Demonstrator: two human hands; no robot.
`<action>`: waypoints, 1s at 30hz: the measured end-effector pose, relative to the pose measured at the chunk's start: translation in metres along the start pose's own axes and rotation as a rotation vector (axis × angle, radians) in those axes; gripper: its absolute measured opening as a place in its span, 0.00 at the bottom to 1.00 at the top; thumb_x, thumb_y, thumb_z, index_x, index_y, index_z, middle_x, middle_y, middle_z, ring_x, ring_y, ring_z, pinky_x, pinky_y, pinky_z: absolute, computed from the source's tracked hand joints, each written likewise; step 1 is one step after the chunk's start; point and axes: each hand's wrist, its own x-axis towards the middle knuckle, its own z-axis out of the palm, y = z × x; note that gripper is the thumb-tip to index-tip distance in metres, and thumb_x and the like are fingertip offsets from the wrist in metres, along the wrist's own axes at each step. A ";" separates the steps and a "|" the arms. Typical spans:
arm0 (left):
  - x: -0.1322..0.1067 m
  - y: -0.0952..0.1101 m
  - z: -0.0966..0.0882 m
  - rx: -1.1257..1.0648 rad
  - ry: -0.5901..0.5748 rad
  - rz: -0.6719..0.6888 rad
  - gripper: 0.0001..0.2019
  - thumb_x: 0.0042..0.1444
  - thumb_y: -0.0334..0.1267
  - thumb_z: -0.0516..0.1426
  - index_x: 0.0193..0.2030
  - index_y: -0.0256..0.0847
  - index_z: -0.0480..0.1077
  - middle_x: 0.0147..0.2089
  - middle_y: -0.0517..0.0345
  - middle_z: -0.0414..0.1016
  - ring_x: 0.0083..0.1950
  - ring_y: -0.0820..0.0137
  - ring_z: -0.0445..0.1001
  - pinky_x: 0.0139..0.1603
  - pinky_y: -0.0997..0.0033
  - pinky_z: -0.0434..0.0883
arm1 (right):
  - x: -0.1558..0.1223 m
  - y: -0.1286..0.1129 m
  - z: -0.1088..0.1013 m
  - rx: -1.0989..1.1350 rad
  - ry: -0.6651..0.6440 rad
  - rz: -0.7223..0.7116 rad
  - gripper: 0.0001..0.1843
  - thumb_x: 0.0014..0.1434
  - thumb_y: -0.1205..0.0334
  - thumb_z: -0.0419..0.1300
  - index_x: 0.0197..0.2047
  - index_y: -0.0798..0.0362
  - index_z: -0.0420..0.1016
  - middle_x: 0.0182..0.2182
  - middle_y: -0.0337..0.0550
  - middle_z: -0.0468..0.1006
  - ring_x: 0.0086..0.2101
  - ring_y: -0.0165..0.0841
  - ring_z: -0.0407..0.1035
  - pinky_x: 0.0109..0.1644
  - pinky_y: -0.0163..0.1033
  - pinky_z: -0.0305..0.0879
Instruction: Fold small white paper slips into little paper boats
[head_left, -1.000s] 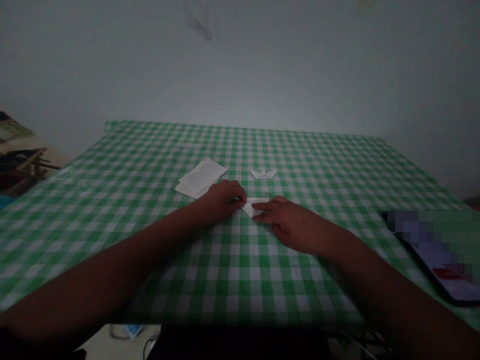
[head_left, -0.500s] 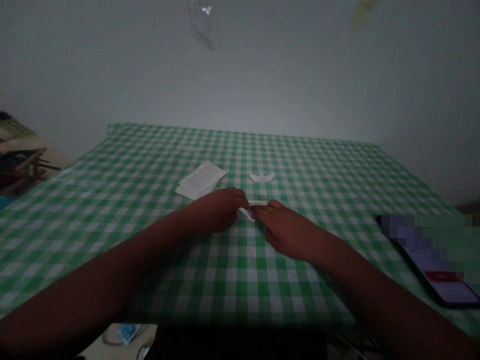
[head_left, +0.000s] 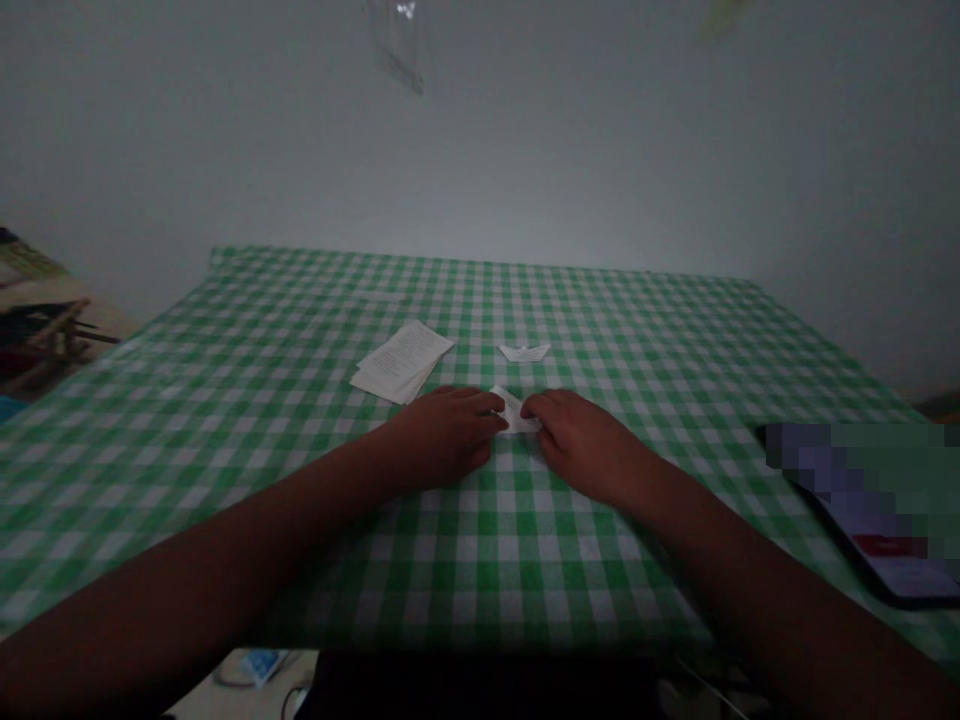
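Note:
A small folded piece of white paper (head_left: 513, 412) lies on the checked cloth between my two hands, its peak pointing away from me. My left hand (head_left: 452, 430) pinches its left side with the fingertips. On the right side, my right hand (head_left: 574, 430) grips it between thumb and curled fingers. Part of the paper is hidden under the fingers. Just beyond sits a small folded paper boat (head_left: 525, 353). Beyond my left hand lies a stack of printed paper sheets (head_left: 401, 362), slightly fanned.
A green and white checked cloth (head_left: 480, 560) covers the table, which meets a pale wall (head_left: 480, 150). At the right edge lies a phone (head_left: 870, 520), its screen partly blurred. A faint pale strip (head_left: 382, 296) rests farther back. Clear plastic (head_left: 401, 45) hangs on the wall.
The paper has been turned, so its point now faces away instead of toward me. My hands have moved slightly apart, to its left and right sides.

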 end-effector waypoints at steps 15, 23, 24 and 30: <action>0.008 -0.020 0.021 -0.062 0.030 0.038 0.20 0.58 0.21 0.50 0.54 0.39 0.71 0.55 0.49 0.70 0.56 0.63 0.68 0.58 0.63 0.68 | 0.006 0.009 0.001 0.218 0.147 -0.093 0.15 0.59 0.75 0.53 0.44 0.54 0.76 0.44 0.47 0.79 0.47 0.37 0.71 0.55 0.46 0.65; 0.002 -0.015 0.004 -0.363 0.023 0.122 0.19 0.56 0.25 0.55 0.54 0.39 0.71 0.61 0.48 0.70 0.61 0.64 0.70 0.62 0.63 0.68 | 0.004 0.017 0.002 0.125 -0.055 -0.203 0.14 0.61 0.67 0.59 0.50 0.54 0.77 0.49 0.51 0.76 0.50 0.40 0.69 0.57 0.47 0.65; 0.002 -0.015 0.003 -0.390 0.028 0.128 0.17 0.57 0.28 0.57 0.53 0.39 0.71 0.60 0.48 0.70 0.60 0.63 0.70 0.61 0.63 0.68 | 0.003 0.015 0.002 0.126 -0.063 -0.203 0.14 0.61 0.65 0.60 0.50 0.54 0.77 0.49 0.51 0.76 0.50 0.40 0.69 0.56 0.47 0.65; 0.001 -0.019 0.004 -0.395 0.036 0.079 0.13 0.60 0.38 0.60 0.51 0.40 0.73 0.57 0.47 0.70 0.58 0.62 0.69 0.61 0.59 0.67 | 0.003 0.011 0.007 0.073 -0.024 -0.196 0.10 0.60 0.61 0.63 0.44 0.54 0.79 0.45 0.51 0.76 0.48 0.42 0.68 0.54 0.50 0.66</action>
